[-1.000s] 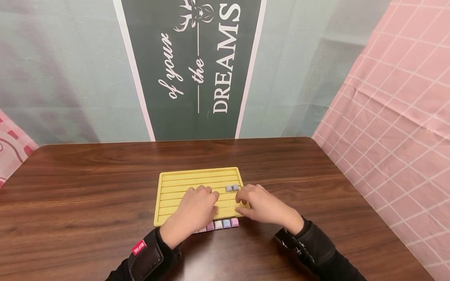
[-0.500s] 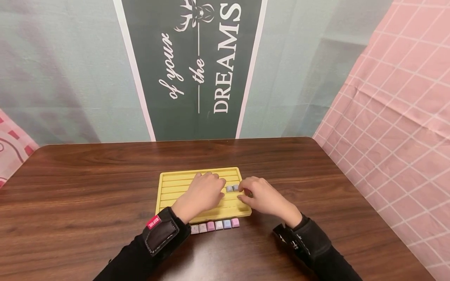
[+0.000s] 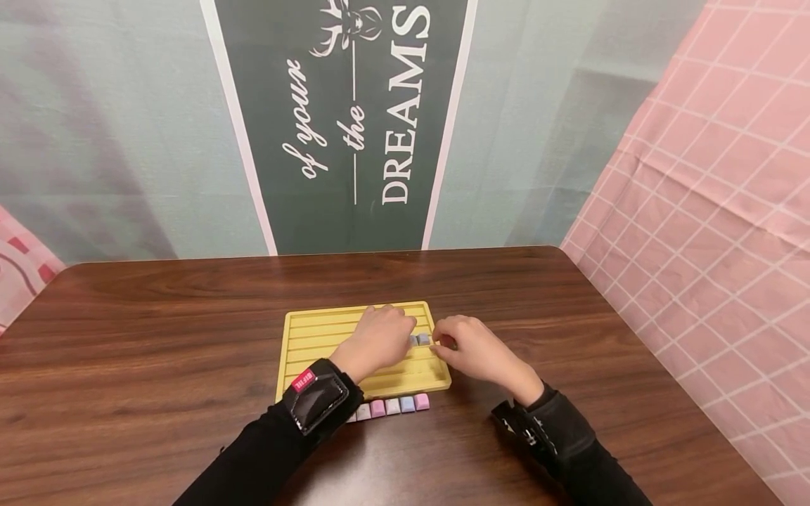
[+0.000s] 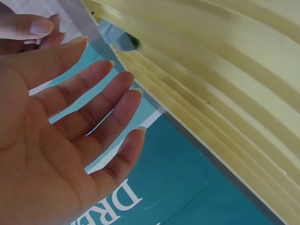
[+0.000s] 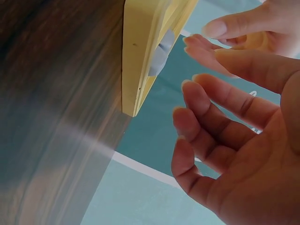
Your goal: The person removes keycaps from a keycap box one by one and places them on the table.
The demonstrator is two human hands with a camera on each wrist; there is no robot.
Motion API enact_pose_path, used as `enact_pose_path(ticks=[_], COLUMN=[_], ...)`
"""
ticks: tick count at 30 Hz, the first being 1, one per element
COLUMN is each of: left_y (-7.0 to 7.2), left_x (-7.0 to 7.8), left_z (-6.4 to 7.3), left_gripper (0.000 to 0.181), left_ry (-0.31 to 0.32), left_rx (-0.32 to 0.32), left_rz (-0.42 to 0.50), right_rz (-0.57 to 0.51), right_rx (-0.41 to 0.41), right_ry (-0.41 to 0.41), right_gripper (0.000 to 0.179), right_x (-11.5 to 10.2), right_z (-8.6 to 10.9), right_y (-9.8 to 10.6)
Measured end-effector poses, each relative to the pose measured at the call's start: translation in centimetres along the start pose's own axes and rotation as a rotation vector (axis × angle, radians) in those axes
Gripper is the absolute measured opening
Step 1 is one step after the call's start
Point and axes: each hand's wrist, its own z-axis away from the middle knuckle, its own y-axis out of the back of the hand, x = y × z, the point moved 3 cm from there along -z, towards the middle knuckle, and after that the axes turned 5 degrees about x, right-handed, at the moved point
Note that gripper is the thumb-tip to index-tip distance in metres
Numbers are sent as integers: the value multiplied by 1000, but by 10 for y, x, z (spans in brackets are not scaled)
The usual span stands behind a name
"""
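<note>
Over the right half of a yellow ridged tray (image 3: 310, 344) hovers my left hand (image 3: 380, 341), its fingers relaxed and holding nothing in the left wrist view. My right hand (image 3: 471, 348) is at the tray's right edge, fingers loosely bent, with nothing between thumb and fingertips in the right wrist view. Two grey keycaps (image 3: 423, 339) sit side by side in one of the tray's slots, between the hands; the left hand partly covers one in the head view. Both grey keycaps (image 5: 159, 61) show in the right wrist view, apart from the fingers.
A row of pink, white and blue keycaps (image 3: 392, 405) lies along the tray's near edge on the brown wooden table (image 3: 158, 365); my left sleeve hides its left end. A printed curtain (image 3: 354, 140) hangs behind, and a pink checked cloth (image 3: 715, 232) at the right.
My left hand has moved forward and right across the tray toward the grey keycaps. The right hand has shifted slightly forward and right. Both grey keycaps remain in their slot.
</note>
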Motion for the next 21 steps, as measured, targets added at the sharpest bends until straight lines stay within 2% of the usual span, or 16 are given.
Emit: enact_pose_path(ticks=[14, 21], left_y=[-15, -19], left_x=[0, 1], left_z=[-15, -19], left_gripper=[5, 13], left_ry=[-22, -24], left_rx=[-6, -8], left_rz=[-38, -44], right_rz=[-32, -35], right_rx=[-33, -36], right_ry=[-30, -40], right_gripper=[8, 7], right_x=[9, 10], right_z=[1, 1], right_y=[-1, -1])
